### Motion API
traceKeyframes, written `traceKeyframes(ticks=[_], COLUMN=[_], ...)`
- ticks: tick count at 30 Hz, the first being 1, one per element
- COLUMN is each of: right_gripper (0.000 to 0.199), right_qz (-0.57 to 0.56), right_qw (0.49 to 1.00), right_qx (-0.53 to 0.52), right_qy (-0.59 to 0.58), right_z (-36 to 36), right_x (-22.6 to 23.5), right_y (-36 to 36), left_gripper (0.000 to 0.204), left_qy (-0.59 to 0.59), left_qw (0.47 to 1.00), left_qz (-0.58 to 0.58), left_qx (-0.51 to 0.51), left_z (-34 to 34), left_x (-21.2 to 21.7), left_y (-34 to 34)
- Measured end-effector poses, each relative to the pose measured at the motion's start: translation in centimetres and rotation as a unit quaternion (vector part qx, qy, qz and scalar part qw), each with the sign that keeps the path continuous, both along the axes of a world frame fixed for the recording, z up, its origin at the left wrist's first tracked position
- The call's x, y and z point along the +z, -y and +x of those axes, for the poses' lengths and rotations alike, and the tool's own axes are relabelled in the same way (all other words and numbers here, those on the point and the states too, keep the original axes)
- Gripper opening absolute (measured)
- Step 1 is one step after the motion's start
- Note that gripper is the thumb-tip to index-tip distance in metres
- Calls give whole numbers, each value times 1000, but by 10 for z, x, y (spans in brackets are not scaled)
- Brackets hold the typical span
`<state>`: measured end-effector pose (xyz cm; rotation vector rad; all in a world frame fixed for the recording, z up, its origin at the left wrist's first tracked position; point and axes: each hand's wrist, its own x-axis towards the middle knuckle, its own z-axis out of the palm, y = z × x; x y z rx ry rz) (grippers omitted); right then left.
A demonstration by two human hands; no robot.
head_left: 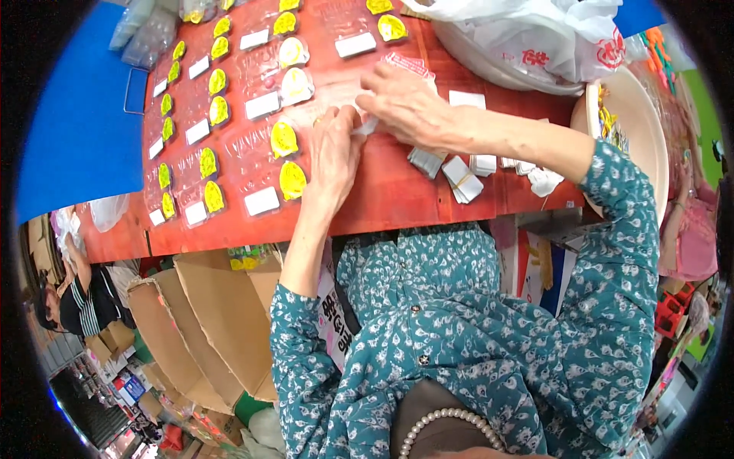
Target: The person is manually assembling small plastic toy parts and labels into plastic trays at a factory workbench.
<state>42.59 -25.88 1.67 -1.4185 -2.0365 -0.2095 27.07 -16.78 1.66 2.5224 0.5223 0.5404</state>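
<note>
Over the red table (397,191), my left hand (333,153) and my right hand (409,111) are close together. A small whitish piece (366,125), too blurred to name exactly, lies between their fingertips. My right thumb and fingers pinch it. The left fingers are curled and pressed together beside it; whether they also grip it is hidden. To the left, rows of clear plastic packs hold round yellow pieces (284,140) and white cards (261,201). Two rounds near my left hand look paler (297,86). A red-and-white printed sheet (411,66) lies beyond my right hand.
Stacks of white cards (462,180) lie under and beside my right forearm. A large basin (489,65) with a white plastic bag (527,34) stands at the back right. Another pale basin (638,115) holds small yellow things. An open cardboard box (222,306) stands below the table's front edge.
</note>
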Motion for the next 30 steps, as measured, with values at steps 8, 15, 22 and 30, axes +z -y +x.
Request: traceKeyframes(ticks=[8, 15, 22, 30], right_gripper=[24, 10, 16, 14], right_qz=[-64, -105, -227, 26], right_qw=[992, 987, 960, 982], right_qx=[97, -97, -58, -189], right_qy=[-39, -79, -152, 0], right_z=[11, -5, -35, 49], right_x=[-15, 23, 42, 4], right_y=[-16, -9, 3, -2], left_gripper=[23, 48, 28, 38], left_qy=[72, 273, 296, 335], left_qw=[992, 715, 611, 575], left_qz=[-81, -619, -725, -746], left_qx=[58, 177, 116, -14], left_z=[-6, -20, -24, -18], left_x=[-11, 21, 3, 19], left_y=[17, 14, 23, 26])
